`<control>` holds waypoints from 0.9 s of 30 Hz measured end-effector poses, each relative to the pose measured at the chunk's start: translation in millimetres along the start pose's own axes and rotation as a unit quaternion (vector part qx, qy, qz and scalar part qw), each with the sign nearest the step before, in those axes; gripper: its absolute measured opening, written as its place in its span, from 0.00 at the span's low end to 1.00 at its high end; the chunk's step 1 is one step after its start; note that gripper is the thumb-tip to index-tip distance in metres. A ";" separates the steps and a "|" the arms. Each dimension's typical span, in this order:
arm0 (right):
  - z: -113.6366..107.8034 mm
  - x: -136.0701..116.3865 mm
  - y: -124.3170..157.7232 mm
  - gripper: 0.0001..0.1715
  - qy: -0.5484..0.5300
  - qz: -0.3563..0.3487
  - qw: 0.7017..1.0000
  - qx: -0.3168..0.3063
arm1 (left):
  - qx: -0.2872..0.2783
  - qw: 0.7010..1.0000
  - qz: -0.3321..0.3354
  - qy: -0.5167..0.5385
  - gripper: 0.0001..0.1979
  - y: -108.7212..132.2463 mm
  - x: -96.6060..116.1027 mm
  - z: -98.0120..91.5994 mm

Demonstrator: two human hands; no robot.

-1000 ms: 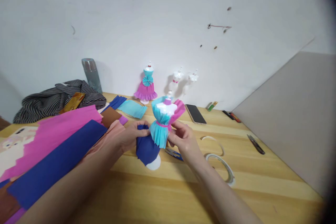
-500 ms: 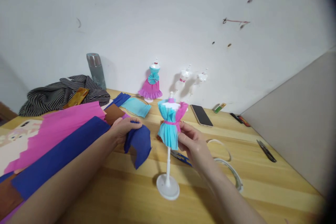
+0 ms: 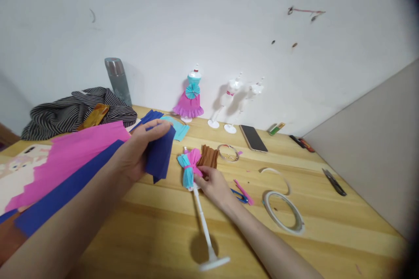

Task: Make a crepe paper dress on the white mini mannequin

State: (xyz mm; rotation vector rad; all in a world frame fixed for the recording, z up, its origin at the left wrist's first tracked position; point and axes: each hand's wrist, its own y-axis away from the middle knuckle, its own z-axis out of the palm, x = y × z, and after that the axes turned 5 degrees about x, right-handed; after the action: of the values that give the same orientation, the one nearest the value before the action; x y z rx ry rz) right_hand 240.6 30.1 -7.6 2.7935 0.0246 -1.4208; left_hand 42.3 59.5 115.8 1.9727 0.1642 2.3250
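Observation:
A piece of blue crepe paper (image 3: 160, 153) hangs from my left hand (image 3: 139, 146), pinched between thumb and fingers. My right hand (image 3: 212, 184) grips the small white mannequin (image 3: 203, 222) at its torso, which wears blue and pink paper tied with a pink band. The mannequin leans back, its round base tilted toward me. Just behind my right fingers lies pleated brown paper (image 3: 208, 157). Blue-handled snips (image 3: 240, 196) and a pink strip (image 3: 244, 192) rest to the right of that hand.
A dressed mannequin (image 3: 189, 103) and two white ones (image 3: 225, 98) stand by the wall. Further right are a phone (image 3: 253, 138), a tape roll (image 3: 283, 212) and a cutter (image 3: 334, 182). Crepe sheets (image 3: 75, 152), striped cloth (image 3: 65, 111) and a flask (image 3: 118, 82) are left.
The mannequin has gone from upright to leaning back, with its top lower and further left. My left hand has lifted the blue paper up and left. The view has shifted slightly.

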 end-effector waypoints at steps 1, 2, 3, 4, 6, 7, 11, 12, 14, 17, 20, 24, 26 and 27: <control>-3.6 -2.7 0.7 0.16 0.030 -0.014 0.999 -0.004 | -0.035 0.999 -0.022 0.017 0.18 3.0 0.2 0.7; -8.5 -5.5 1.3 0.17 0.054 -0.026 0.998 -0.003 | -0.072 0.995 -0.052 0.041 0.19 5.4 0.0 1.4; -14.3 -8.1 1.8 0.17 0.068 -0.038 0.997 0.009 | -0.105 0.989 -0.080 0.064 0.20 7.3 -0.7 2.1; -20.3 -10.6 2.3 0.17 0.069 -0.050 0.996 0.037 | -0.129 0.984 -0.098 0.075 0.19 8.6 -1.9 2.8; -30.7 -14.4 3.8 0.17 0.014 -0.068 0.994 0.086 | -0.174 0.974 -0.120 0.087 0.18 9.4 -6.0 4.0; -33.8 -16.1 5.0 0.19 -0.051 -0.066 0.993 0.084 | -0.196 0.969 -0.123 0.088 0.17 9.1 -8.8 4.5; -30.5 -25.2 13.8 0.30 -0.415 0.014 0.906 -0.086 | -0.235 0.963 -0.102 0.082 0.16 6.9 -19.5 5.5; -27.9 -28.4 16.2 0.29 -0.467 0.037 0.877 -0.110 | -0.233 0.965 -0.095 0.077 0.16 6.6 -20.9 5.5; -25.0 -34.9 20.2 0.21 -0.501 0.047 0.860 -0.088 | -0.224 0.969 -0.082 0.067 0.16 6.0 -22.1 5.2; -29.6 -42.1 23.3 0.15 -0.489 0.046 0.871 -0.001 | -0.214 0.973 -0.062 0.053 0.16 4.5 -23.2 5.0; -39.1 -45.8 23.8 0.16 -0.474 0.020 0.878 0.057 | -0.204 0.978 -0.034 0.039 0.15 2.0 -28.3 6.7; -46.1 -49.2 22.6 0.18 -0.470 0.008 0.877 0.103 | -0.172 0.985 0.003 0.020 0.15 1.3 -37.9 13.0; -47.1 -51.4 22.1 0.20 -0.473 0.018 0.874 0.109 | -0.162 0.986 0.017 0.022 0.14 3.5 -39.6 16.7; -47.4 -52.9 22.1 0.20 -0.477 0.021 0.872 0.110 | -0.157 0.987 0.025 0.025 0.13 5.1 -39.1 18.5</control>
State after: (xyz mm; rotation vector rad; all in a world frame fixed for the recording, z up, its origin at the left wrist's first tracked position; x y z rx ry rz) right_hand 248.1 8.1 63.1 1.8626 -0.2118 -2.7223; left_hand 66.9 49.5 81.3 1.7836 -0.2373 2.2636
